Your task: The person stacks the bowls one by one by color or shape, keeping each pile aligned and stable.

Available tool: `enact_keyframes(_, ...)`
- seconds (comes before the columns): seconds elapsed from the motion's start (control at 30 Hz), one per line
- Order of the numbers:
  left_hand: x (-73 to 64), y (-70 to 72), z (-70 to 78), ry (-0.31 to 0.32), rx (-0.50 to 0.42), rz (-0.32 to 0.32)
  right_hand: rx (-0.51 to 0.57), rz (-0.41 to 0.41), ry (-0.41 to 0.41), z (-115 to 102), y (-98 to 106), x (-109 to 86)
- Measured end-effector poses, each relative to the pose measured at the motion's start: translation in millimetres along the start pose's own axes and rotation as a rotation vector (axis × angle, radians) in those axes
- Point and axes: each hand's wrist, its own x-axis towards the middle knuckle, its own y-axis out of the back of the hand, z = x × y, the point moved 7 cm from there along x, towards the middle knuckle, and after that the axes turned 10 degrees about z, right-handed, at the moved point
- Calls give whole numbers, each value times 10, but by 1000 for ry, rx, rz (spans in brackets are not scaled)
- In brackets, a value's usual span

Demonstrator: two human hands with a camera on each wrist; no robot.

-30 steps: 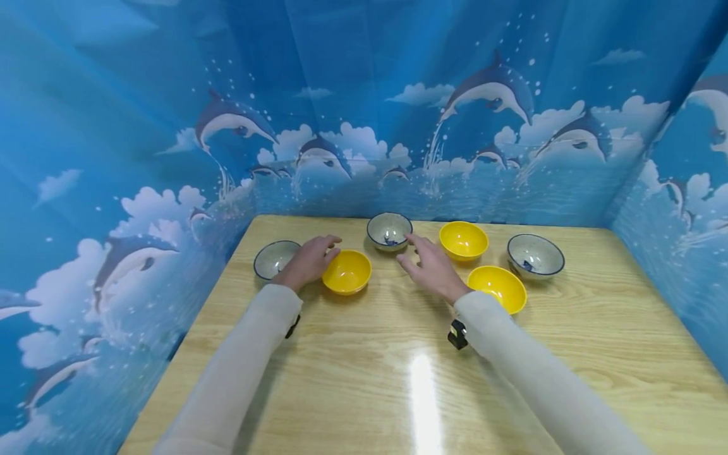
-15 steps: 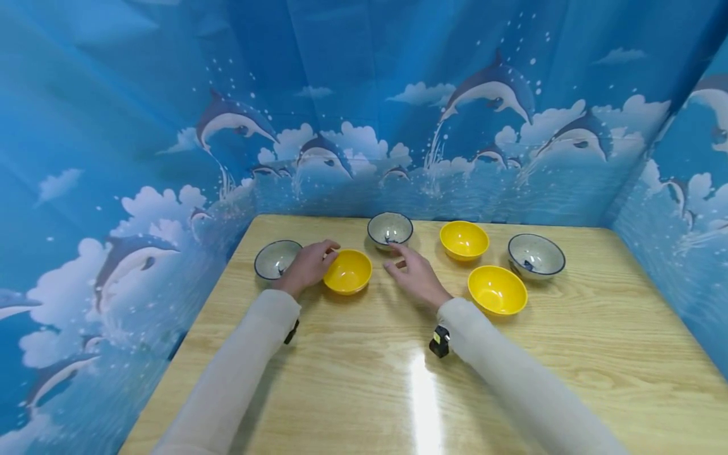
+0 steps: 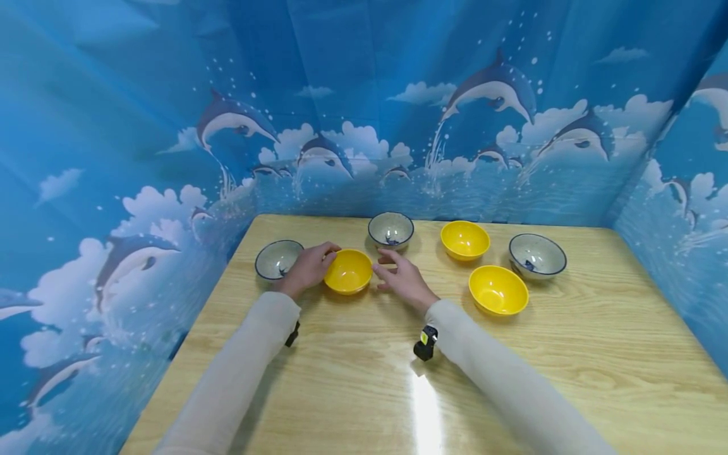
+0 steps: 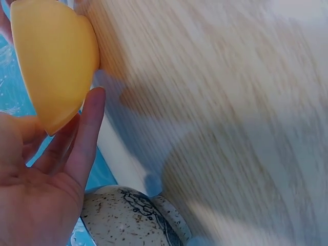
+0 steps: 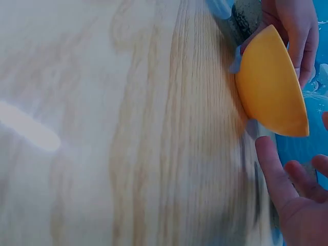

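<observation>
A yellow bowl (image 3: 348,273) stands upright on the wooden table between my two hands. My left hand (image 3: 309,270) is at its left side, fingertips right at the rim and one fairly straight finger beside the lower wall in the left wrist view. From the other side my right hand (image 3: 405,279) reaches in, fingers spread and slightly bent, fingertips close to the bowl's right rim. The right wrist view has a small gap between those fingertips and the yellow wall (image 5: 271,87). Partly behind my left hand sits a speckled grey bowl (image 3: 274,258) with a dark rim.
Another grey bowl (image 3: 391,229) stands at the back, just beyond my right fingers. Two more yellow bowls, one behind (image 3: 464,239) and one nearer (image 3: 498,291), are to the right, beside a third grey bowl (image 3: 537,256). A blue dolphin-printed curtain (image 3: 364,126) borders the table.
My right hand has moved left and toward me, from beside the back grey bowl to the yellow bowl's right rim. My left hand and the bowls have stayed nearly still.
</observation>
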Motion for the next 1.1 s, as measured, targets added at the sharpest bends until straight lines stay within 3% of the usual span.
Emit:
enact_keyframes(0.4,-57,13,-42,57,-122,-4,290,-67,-124,60,-189,-13)
enact_keyframes(1.1,-84,-27,-107,99,-178,-34,364,-67,-142,102,-229,-44)
